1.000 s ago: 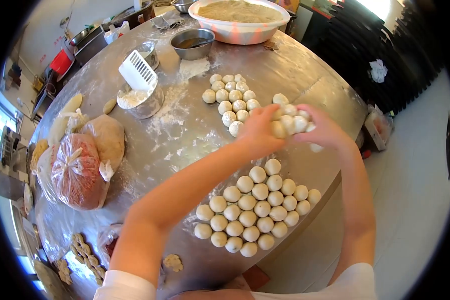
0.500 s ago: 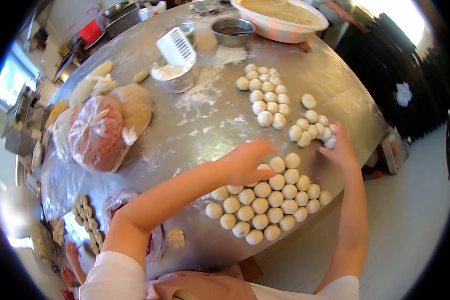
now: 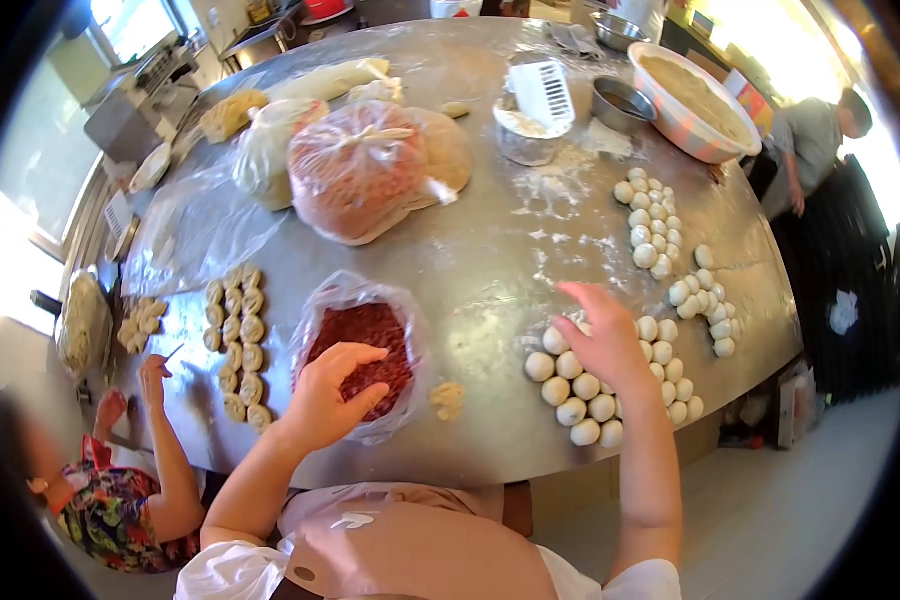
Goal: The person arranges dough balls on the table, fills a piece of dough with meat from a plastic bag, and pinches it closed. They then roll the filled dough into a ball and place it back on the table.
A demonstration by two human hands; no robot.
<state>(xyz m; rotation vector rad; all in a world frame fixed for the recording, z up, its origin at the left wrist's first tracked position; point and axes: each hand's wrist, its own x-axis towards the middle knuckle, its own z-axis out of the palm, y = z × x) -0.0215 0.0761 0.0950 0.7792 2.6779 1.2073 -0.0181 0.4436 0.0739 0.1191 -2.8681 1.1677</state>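
My left hand (image 3: 335,395) hovers over the lower left part of a plastic bag of dark red filling (image 3: 375,335), its thumb and fingers apart. On the right, my right hand (image 3: 605,340) reaches over a cluster of white dough balls (image 3: 570,388), fingers spread and nothing visible between them. My forearm hides part of that cluster. A small flattened piece of dough (image 3: 448,400) lies on the metal table (image 3: 470,290) between the bag and the balls.
Shaped dough pieces (image 3: 252,330) stand in rows at the left, near a seated co-worker (image 3: 120,500). Behind are tied bags (image 3: 355,170), a flour container with a white scoop (image 3: 530,130), a metal bowl (image 3: 622,103) and a large basin (image 3: 690,120). Another person (image 3: 815,140) stands at the back right.
The view has turned left. My left hand has moved from the dough balls to the bag of red filling; my right hand has moved from the small group to the large cluster.
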